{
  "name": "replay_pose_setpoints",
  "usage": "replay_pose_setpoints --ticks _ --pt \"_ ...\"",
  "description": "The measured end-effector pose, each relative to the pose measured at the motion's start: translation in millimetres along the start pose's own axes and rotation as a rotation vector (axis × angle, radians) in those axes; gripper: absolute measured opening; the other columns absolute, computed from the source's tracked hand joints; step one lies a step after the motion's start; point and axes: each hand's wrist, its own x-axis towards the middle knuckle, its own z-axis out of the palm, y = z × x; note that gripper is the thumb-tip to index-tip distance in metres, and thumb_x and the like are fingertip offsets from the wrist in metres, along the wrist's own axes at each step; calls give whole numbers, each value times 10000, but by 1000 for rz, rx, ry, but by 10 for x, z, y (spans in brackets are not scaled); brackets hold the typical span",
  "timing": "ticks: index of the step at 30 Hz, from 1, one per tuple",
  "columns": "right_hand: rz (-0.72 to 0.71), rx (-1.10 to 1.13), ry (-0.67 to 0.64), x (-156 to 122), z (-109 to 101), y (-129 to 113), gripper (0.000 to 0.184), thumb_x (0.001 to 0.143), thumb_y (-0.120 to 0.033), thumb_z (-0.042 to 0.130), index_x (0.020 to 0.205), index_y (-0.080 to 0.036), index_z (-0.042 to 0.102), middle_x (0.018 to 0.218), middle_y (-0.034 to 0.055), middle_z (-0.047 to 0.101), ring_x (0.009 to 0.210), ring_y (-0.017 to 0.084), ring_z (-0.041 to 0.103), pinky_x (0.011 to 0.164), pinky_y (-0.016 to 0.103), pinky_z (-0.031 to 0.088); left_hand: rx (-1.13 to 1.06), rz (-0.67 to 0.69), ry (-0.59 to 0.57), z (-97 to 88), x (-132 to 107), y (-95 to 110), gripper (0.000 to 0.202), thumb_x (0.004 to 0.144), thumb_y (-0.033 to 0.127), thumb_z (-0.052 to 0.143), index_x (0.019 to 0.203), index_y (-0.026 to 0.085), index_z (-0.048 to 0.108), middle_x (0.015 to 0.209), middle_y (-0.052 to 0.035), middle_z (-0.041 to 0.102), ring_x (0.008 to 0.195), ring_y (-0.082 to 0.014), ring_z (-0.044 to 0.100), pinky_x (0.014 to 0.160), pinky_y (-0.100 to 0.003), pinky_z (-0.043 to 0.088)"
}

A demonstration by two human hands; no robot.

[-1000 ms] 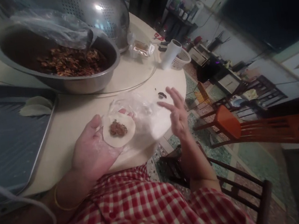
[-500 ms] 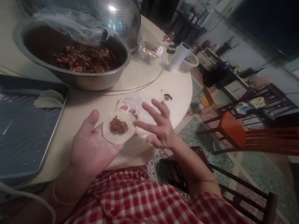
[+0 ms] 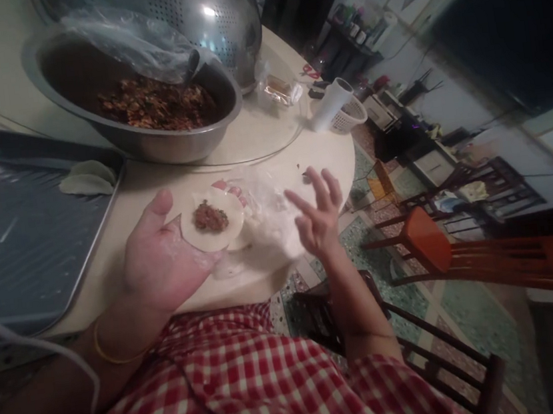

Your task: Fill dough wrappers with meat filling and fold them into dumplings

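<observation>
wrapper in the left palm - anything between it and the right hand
Only the crumpled clear plastic bag, lying on the table in the gap between the wrapper and the right hand. Whether its open fingers touch it cannot be told.

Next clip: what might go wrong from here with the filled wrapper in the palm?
1. The round white dough wrapper lies loose on the flat, open left hand; a tilt may slide it off.
2. Its mound of brown minced filling is uncovered and may spill.
3. The right hand, fingers spread, hovers over the crumpled clear plastic bag and may snag it.
</observation>
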Motion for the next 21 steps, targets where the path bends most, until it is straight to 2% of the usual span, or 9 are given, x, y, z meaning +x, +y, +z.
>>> replay_pose_setpoints --ticks 2,4,7,12,14,16,19,21 --pt "197 9 -20 56 29 249 527 961 -565 281 1069 -313 732 1461 29 481 1477 323 227 1156 666 206 -4 -8 13 5 5 -18 567 989 448 318 1299 34 553 1165 -157 713 1298 -303 535 1155 -557 291" --pt "304 33 -90 86 86 461 608 975 -561 224 986 -262 753 1468 90 468 1464 361 241 1112 720 222 0 0 -2 2 15 -44 564 979 442 363 1331 32 523 1162 -159 714 1313 -309 518 1146 -561 307" --pt "340 29 -183 61 213 655 659 969 -603 200 926 -256 759 1467 108 474 1457 375 252 1087 755 222 5 7 -6 0 44 -83 585 968 438 401 1369 22 488 1166 -163 712 1325 -308 505 1149 -543 315" --pt "323 15 -233 -13 367 767 639 948 -658 233 894 -290 752 1420 54 534 1462 324 261 1126 740 171 -27 -62 61 15 90 -100 580 968 458 372 1345 47 532 1182 -161 706 1325 -329 501 1150 -571 303" --pt "325 21 -215 -2 323 761 640 954 -646 232 875 -285 753 1396 58 556 1451 324 286 1124 735 185 -18 -64 45 15 88 -92 583 973 470 347 1315 50 564 1184 -160 705 1326 -333 499 1152 -578 292" --pt "320 36 -138 27 204 685 641 970 -608 214 898 -275 757 1394 70 558 1438 330 315 1118 722 222 -6 -74 29 14 75 -84 573 981 463 332 1290 52 586 1179 -156 708 1325 -331 500 1159 -579 273" --pt "248 102 0 68 -32 398 579 992 -517 211 1038 -284 739 1433 53 526 1445 298 322 1138 653 279 0 -85 24 23 57 -85 564 983 458 337 1257 48 609 1150 -154 719 1313 -325 514 1172 -572 245" --pt "136 173 8 74 -138 128 521 987 -489 228 1124 -329 704 1473 0 482 1465 268 293 1164 622 276 -9 -81 20 35 54 -94 570 979 469 341 1238 46 622 1137 -155 724 1313 -314 517 1184 -557 220"
